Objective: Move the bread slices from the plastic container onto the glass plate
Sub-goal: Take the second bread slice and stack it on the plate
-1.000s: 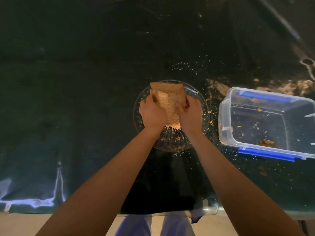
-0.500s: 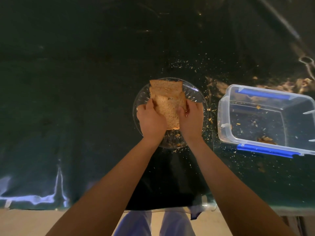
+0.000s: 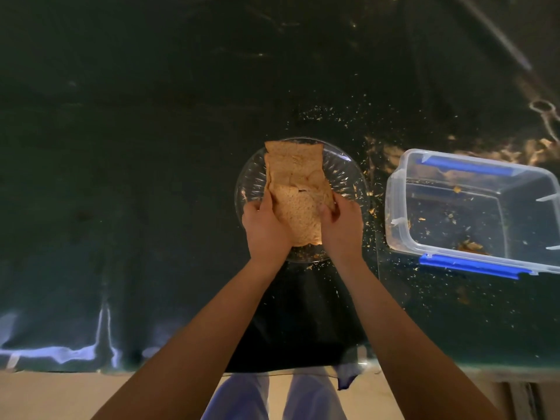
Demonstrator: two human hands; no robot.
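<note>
Left hand (image 3: 266, 227) and right hand (image 3: 342, 224) clamped on stack of brown bread slices (image 3: 295, 192), over round clear glass plate (image 3: 348, 174). Placing step. Next: lower, release evenly. Beyond, clear plastic container with blue clips (image 3: 472, 265): crumbs only.
</note>
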